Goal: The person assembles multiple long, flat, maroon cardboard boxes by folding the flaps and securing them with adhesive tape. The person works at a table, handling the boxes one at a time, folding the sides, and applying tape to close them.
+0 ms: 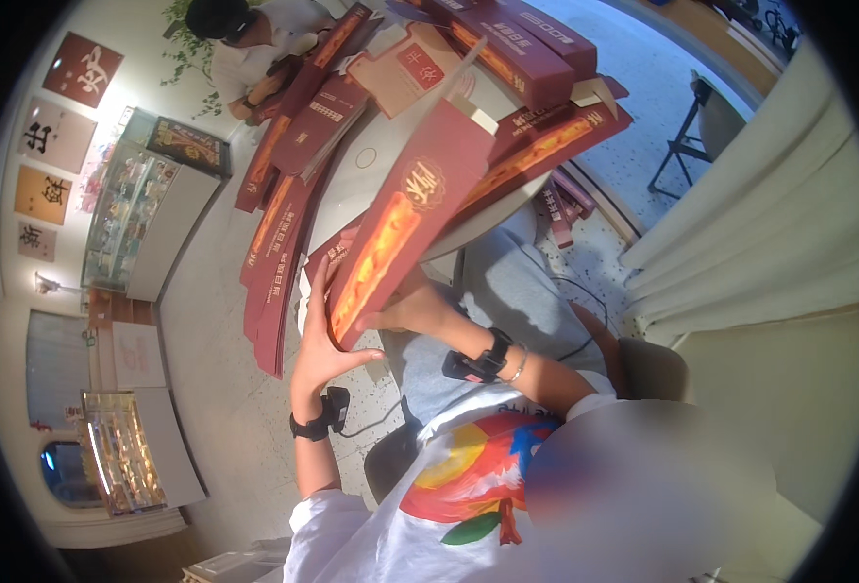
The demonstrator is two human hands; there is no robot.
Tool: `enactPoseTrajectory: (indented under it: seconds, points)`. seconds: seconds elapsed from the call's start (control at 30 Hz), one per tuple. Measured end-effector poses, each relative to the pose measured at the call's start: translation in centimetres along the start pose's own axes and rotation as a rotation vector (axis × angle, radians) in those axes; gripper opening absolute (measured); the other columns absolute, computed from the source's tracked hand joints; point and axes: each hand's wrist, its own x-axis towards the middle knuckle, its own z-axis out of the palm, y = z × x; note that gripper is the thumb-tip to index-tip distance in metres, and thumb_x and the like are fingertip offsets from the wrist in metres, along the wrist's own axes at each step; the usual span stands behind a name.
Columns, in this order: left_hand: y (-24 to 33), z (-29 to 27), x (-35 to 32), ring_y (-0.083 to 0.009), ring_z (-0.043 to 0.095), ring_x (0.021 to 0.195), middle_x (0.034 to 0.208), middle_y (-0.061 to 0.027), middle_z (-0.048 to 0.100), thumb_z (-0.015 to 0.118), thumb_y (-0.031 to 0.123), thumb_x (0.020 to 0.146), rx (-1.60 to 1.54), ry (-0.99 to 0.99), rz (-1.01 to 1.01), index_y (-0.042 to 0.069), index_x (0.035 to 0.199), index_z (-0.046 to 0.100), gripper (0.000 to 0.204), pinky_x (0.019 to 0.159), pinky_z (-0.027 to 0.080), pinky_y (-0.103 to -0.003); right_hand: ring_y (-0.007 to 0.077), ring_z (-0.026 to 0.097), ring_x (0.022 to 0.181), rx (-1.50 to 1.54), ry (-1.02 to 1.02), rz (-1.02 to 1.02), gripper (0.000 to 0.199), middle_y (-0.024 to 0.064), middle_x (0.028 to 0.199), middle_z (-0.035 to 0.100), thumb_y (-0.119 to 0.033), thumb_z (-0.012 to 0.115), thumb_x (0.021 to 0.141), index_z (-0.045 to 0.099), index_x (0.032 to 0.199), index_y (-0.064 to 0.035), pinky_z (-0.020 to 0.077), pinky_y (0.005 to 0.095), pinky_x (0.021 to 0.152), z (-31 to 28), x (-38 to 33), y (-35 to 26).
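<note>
So there's a long maroon box [400, 228] tilted across the middle of the frame, lower end toward the person, upper end leaning up and right, with pale flaps standing up there. Its front has a golden pastry picture and a round gold emblem.

The left hand [324, 358] is spread open around the bottom end, fingers straight up along the left edge and thumb stuck out to the right below it. The right hand [412, 307] is gripping the box from its right side, thumb on the front near the bottom; its other fingers seem to go round the back, but the box hides them. Both wrists have black bands with small dark units.

Behind it is a white table [350, 190] with a curved edge. Flattened maroon cartons [272, 277] overlap along its left side, center left of the frame, and a pile of maroon boxes [536, 58] sits at upper right. A beige packet [405, 73] lies top center. Another person [272, 44] is at upper left, head bent, next to the cartons.
</note>
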Motion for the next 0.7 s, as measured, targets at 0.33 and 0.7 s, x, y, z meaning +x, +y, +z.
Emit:
enactPoseTrajectory:
  seconds: [0.33, 0.7]
  points:
    - [-2.2, -0.4, -0.7, -0.0330, 0.065, 0.104, 0.109, -0.0206, 0.066, 0.092, 0.040, 0.047, 0.264, 0.199, -0.065, -0.002, 0.129, 0.044, 0.104, 0.089, 0.051, -0.039, 0.0143, 0.061, 0.100, 0.047, 0.124, 0.140, 0.058, 0.0099, 0.111, 0.065, -0.016, 0.087, 0.067, 0.058, 0.114, 0.0024, 0.0504, 0.0305, 0.087, 1.1, -0.1, 0.7]
    - [-5.3, -0.9, -1.4, -0.0236, 0.062, 0.106, 0.116, -0.0175, 0.063, 0.093, 0.039, 0.050, 0.089, 0.217, -0.153, -0.005, 0.128, 0.046, 0.101, 0.093, 0.047, -0.036, 0.0132, 0.064, 0.087, 0.051, 0.436, 0.200, 0.038, 0.0078, 0.101, 0.068, -0.006, 0.081, 0.074, 0.062, 0.106, 0.0019, 0.0527, 0.0283, 0.079, 1.9, 1.6, 1.1]
